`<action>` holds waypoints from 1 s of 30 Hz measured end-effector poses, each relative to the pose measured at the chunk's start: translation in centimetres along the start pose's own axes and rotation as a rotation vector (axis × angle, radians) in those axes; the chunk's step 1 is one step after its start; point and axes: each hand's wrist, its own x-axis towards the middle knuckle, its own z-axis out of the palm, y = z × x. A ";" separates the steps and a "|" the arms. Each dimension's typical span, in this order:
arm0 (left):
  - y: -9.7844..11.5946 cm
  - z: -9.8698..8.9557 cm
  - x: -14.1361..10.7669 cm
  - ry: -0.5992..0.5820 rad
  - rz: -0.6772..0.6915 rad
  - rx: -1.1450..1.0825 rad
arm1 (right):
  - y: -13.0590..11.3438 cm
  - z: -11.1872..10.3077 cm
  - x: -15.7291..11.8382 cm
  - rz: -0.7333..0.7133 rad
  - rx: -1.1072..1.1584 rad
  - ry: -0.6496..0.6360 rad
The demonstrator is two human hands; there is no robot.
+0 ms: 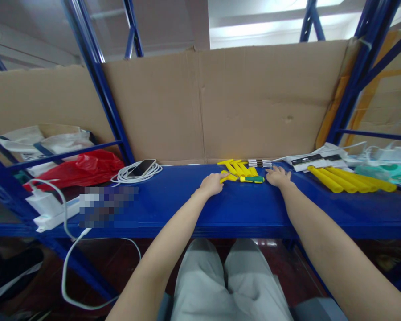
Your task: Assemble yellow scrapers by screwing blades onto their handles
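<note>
My left hand is closed around the end of a yellow piece on the blue shelf. Just right of that piece lies a green and yellow tool. My right hand rests on the shelf with its fingers spread, to the right of the tool and holding nothing. Several yellow T-shaped pieces lie behind the tool. Beside them, near the right fingertips, is a small stack of white and dark strips.
Several yellow tubes lie at the right beside white packets. On the left are a phone on a coiled white cable, a red bag and a power strip. Cardboard stands behind.
</note>
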 end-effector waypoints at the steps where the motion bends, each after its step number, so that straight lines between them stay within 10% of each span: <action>1: 0.0 0.0 0.0 -0.002 -0.001 0.002 | 0.0 0.0 0.0 -0.010 -0.002 0.019; 17: 0.3 -0.1 -0.1 -0.007 0.082 0.078 | -1.6 -1.9 -0.5 0.153 0.091 0.034; 30: 2.0 -0.7 -1.0 -0.020 0.140 0.504 | -6.9 -2.2 -2.4 -0.277 0.813 0.082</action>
